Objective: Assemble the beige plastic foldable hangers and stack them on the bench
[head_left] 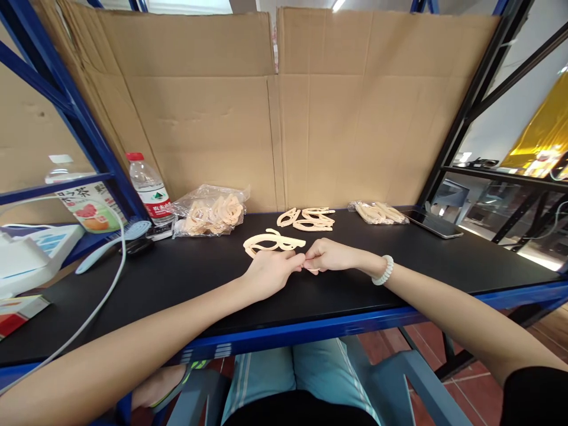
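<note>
Fingertips meet at the middle of the black table, where my left hand (270, 274) and my right hand (328, 255) are both closed in a pinch. Between them shows a bit of something small and pale, mostly hidden by the fingers. Just behind my left hand lies a cream-coloured curved piece (266, 240) with loops. Farther back are several similar pieces (313, 223), lying flat. A clear bag (213, 212) of cream pieces stands at the back left, and a flatter bag (379, 213) lies at the back right.
Cardboard panels (213, 118) rise behind the black table (399, 266). On the left are a red-capped bottle (153, 192), a pale blue brush-like object (110, 245), a white cable (109, 290) and a red-and-white box (20, 312). A phone (435, 225) lies at right.
</note>
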Tool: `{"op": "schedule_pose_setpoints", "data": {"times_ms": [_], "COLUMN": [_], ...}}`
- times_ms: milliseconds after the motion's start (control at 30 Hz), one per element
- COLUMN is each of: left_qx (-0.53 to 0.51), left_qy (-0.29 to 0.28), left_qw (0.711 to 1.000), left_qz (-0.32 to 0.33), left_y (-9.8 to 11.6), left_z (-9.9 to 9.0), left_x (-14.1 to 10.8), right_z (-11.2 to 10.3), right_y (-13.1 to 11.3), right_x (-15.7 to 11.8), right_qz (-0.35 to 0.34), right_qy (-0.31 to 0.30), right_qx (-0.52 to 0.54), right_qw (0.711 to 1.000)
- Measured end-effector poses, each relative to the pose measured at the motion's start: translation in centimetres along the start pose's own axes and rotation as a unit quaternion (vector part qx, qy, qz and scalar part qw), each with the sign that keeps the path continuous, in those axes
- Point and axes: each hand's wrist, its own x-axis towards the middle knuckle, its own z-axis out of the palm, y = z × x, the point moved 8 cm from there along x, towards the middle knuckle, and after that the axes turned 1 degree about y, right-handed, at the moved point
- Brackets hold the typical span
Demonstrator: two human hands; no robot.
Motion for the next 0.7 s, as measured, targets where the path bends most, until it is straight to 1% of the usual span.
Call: {"op": "schedule_pose_setpoints", "data": {"times_ms": [100,167,233,367,433,500,567,600,633,700], "left_qx": [-0.008,-0.024,-0.027,-0.018,-0.005,0.01,0.004,-0.009,-0.026,-0.059], "left_qy": [0.01,0.015,0.023,0.069,0.095,0.102,0.085,0.069,0.051,0.019], "left_qw": [1.0,1.0,0.999,0.997,0.994,0.992,0.994,0.996,0.998,0.998], "left_qz": [0.005,-0.006,0.001,0.041,0.052,0.069,0.069,0.057,0.036,-0.016], "left_y": [0.0,-0.3,-0.3,0.2,0.3,0.4,0.1,-0.2,-0.6,-1.5], "left_z": [-0.4,-0.6,-0.9,-1.6,-1.8,-1.8,-1.3,-1.1,-0.7,-0.2], "left_x": [-0.1,-0.2,-0.2,-0.3,-0.4,-0.5,-0.6,-0.7,-0.7,-0.8], "right_z": [0.0,0.1,0.2,0.6,0.8,0.5,-0.6,-1.5,-2.6,-4.7], "right_y": [0.2,0.2,0.2,0.7,0.8,0.9,0.9,1.1,1.3,2.2], "right_x": [-0.3,-0.6,-0.9,-0.9,-0.8,-0.7,-0.7,-0.8,-1.0,-1.4], "right_qz": [0.019,0.027,0.035,0.049,0.055,0.055,0.038,0.025,0.012,-0.004], "right_qy": [-0.027,-0.062,-0.099,-0.147,-0.156,-0.147,-0.116,-0.09,-0.058,0.016], "right_qx": [0.069,0.104,0.134,0.216,0.272,0.334,0.373,0.372,0.351,0.263], "right_qw": [0.997,0.992,0.985,0.964,0.948,0.929,0.92,0.924,0.934,0.965]}}
